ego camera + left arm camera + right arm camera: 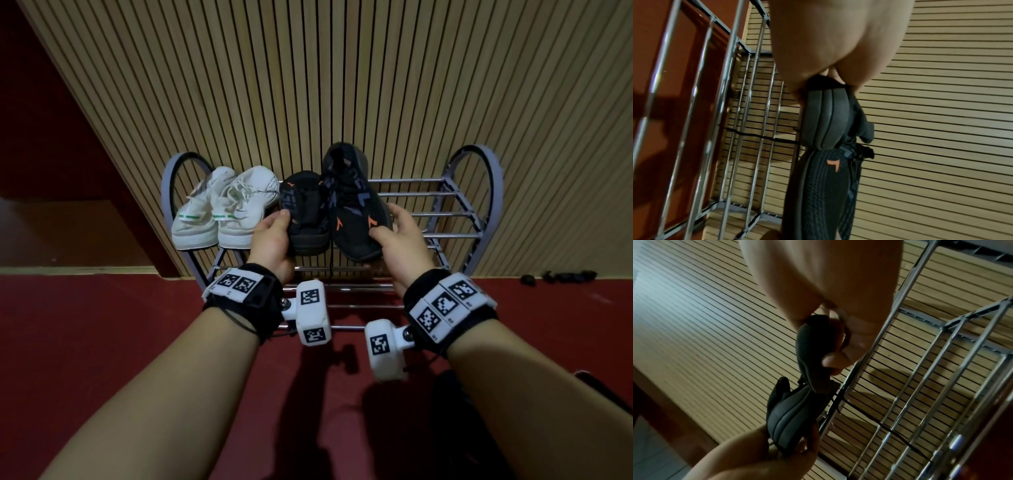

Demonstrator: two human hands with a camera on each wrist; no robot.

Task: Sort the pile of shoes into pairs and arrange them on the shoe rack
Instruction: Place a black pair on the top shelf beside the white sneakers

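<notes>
Hands both busy above shoe rack [459, 200] top shelf. Left hand [272, 240] grips heel end of left black sneaker [303, 209], thumb on top, fingers under sole. Right hand [399, 240] grips right black sneaker [356, 205] same way, tilted up, toe toward slatted wall [342, 85]. Sneakers touch side by side between hands. White sneaker pair [222, 209] sits on shelf just left of left hand. Black lace [331, 263] dangles below.

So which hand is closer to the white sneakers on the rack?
Left. The left hand grips a black shoe right beside the white sneakers; the right hand holds the other black shoe, farther away.
</notes>
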